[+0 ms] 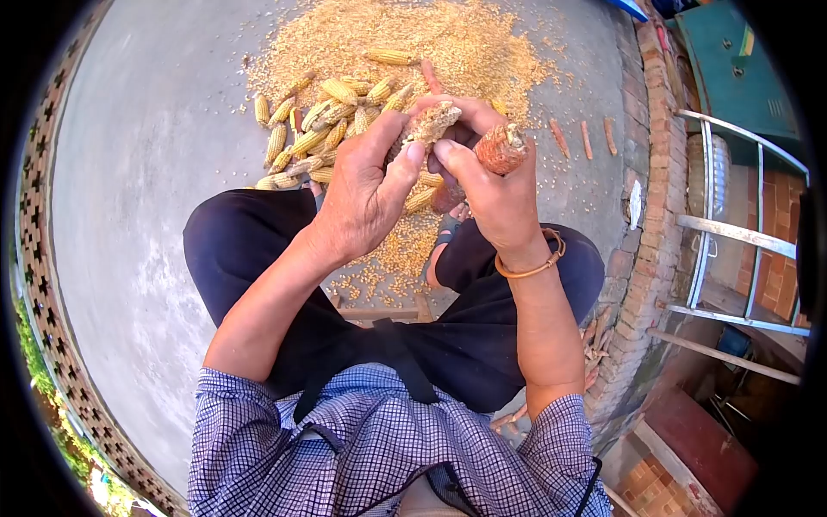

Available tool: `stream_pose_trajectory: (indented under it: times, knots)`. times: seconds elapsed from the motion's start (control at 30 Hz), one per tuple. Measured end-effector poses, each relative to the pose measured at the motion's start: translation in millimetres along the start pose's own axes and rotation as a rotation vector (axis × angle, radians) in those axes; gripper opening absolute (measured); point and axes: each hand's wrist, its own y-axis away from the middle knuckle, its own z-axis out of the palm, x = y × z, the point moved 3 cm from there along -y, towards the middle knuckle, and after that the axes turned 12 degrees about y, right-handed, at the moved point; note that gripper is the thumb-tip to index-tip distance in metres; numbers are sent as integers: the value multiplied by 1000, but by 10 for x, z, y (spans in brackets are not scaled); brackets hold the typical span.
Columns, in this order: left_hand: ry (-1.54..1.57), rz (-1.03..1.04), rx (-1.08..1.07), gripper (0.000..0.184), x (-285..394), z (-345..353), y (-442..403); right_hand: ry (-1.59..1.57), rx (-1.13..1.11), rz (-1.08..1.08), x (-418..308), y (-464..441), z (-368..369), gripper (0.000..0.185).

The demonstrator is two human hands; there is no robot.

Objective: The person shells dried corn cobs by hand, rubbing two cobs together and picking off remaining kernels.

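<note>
Above my knees, my left hand (pixel 366 185) is closed around a corn cob (pixel 432 122) with a pale, ragged tip, its thumb pressed on the side. My right hand (pixel 495 202) grips a reddish stripped corn cob (pixel 501 150), whose end sticks out past the thumb. Both thumbs nearly meet in the middle. Fingers hide much of both cobs. Just beyond the hands lies a heap of yellow corn ears (pixel 323 129), and behind it a wide spread of loose kernels (pixel 413 43). More kernels (pixel 392 263) lie between my feet.
Several bare cobs (pixel 586 140) lie on the concrete floor (pixel 129 172) at right. Further right are a brick edge (pixel 663 189), a metal railing (pixel 736 234) and a teal cabinet (pixel 745 73). A low openwork wall (pixel 39 267) curves along the left.
</note>
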Motion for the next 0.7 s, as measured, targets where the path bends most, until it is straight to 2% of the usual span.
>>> stream_pose_trajectory:
  times: [0.07, 0.27, 0.33, 0.47, 0.6, 0.7]
  knots:
    - [20, 8, 2, 30, -47, -28, 12, 3, -22, -28, -15, 6, 1, 32]
    - [385, -339, 32, 39, 78, -13, 35, 35, -75, -49, 9, -8, -20, 27]
    - [349, -345, 36, 37, 38, -11, 43, 32, -52, -7, 32, -7, -14, 25]
    - [309, -355, -46, 35, 53, -58, 17, 74, -87, -128, 41, -30, -15, 23]
    - [396, -402, -76, 37, 28, -61, -14, 148, -87, -65, 40, -38, -72, 23]
    - [520, -461, -90, 40, 49, -53, -19, 6, -10, -26, 62, -36, -76, 22]
